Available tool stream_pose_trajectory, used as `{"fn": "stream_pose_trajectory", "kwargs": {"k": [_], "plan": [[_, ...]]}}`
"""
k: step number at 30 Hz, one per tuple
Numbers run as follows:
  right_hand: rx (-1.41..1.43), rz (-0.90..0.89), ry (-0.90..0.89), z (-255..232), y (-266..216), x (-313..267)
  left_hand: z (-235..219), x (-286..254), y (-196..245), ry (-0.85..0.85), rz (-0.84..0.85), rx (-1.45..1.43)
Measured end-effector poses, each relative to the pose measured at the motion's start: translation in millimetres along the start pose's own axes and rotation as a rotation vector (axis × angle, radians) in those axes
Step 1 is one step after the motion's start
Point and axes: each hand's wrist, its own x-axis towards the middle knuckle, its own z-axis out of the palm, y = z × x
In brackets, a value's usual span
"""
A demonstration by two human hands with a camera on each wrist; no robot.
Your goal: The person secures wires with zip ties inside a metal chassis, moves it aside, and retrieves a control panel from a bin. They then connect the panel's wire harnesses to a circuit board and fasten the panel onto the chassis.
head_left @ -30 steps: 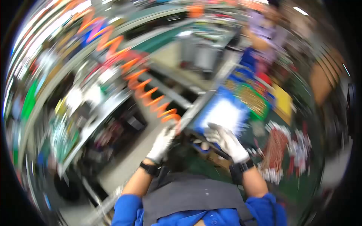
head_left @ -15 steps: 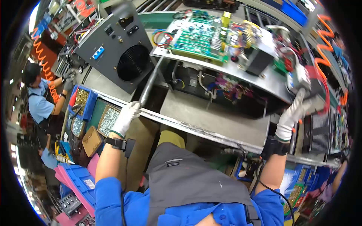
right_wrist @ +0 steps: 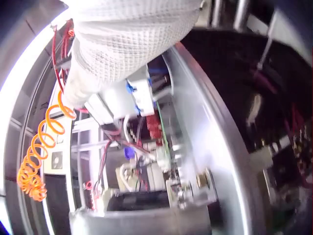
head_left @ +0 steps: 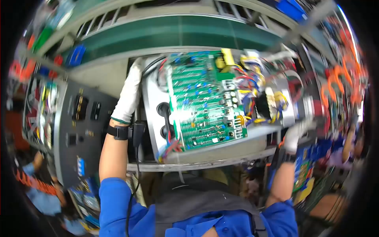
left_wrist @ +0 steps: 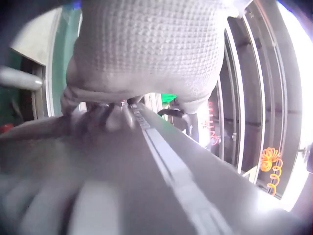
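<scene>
A metal chassis (head_left: 151, 94) carrying a large green circuit board (head_left: 197, 102) lies in front of me. My white-gloved left hand (head_left: 129, 94) is at its left side. In the left wrist view the glove (left_wrist: 146, 49) bends over the edge of a dark panel (left_wrist: 98, 161), with the fingertips hidden behind it. At the right end of the chassis is my gloved right hand (head_left: 297, 136), blurred. The right wrist view has this glove (right_wrist: 127, 44) over the chassis side wall (right_wrist: 205, 112), beside a white breaker block (right_wrist: 142, 93); its fingertips are out of sight.
On the left stands a dark grey equipment panel (head_left: 89, 130) with sockets and a blue switch. A metal rail (head_left: 205, 162) runs along the near edge, and a green belt (head_left: 158, 33) lies beyond. Orange coiled hose (head_left: 335, 85) hangs at right. Another person (head_left: 45, 193) is at lower left.
My view has swung round to the chassis and closer over it. My left hand has gone from the near rail to the chassis's left side; my right hand stays by its right end.
</scene>
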Motion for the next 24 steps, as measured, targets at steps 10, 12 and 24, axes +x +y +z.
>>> {"fn": "stream_pose_trajectory", "kwargs": {"k": [10, 12, 24], "plan": [[0.845, 0.635, -0.588, 32.8, 21.2, 84.4, 41.3, -57.6, 25.2, 0.108, -0.298, 0.046], [1.000, 0.644, -0.590, 50.1, 11.6, 99.2, 57.5, -87.4, 36.1, 0.148, -0.366, 0.056], [0.842, 0.530, -0.924, 132.4, -6.2, 130.3, 102.7, -231.8, 30.6, 0.382, -0.517, 0.028]]}}
